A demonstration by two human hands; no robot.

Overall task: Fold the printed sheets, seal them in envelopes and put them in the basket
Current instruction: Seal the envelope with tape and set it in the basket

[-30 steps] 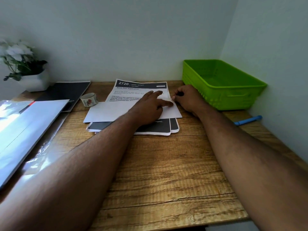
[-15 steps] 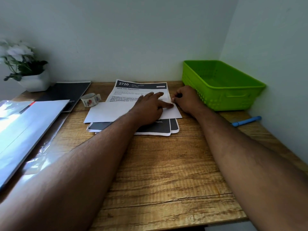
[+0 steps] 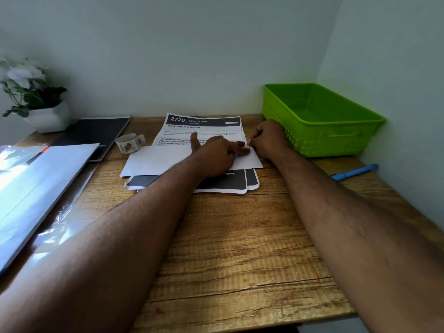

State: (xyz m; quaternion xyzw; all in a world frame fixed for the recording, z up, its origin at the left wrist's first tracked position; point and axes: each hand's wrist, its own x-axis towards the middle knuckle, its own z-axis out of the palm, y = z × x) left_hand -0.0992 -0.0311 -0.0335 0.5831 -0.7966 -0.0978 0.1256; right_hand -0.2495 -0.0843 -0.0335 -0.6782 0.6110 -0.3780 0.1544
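The printed sheet (image 3: 203, 131) lies at the back of the wooden desk (image 3: 240, 236), just left of the green basket (image 3: 322, 121), its near part folded up white over a small stack of other sheets (image 3: 228, 183). The left hand (image 3: 213, 155) lies flat on the fold, fingers spread and straight, pressing. The right hand (image 3: 269, 138), between the sheet and the basket, pinches the fold's right edge with curled fingers. Left of the sheet sit a tape roll (image 3: 128, 143), a black notebook (image 3: 96, 133), a potted plant (image 3: 33, 97) and a glossy folder (image 3: 36, 183). A blue pen (image 3: 355, 171) lies in front of the basket.
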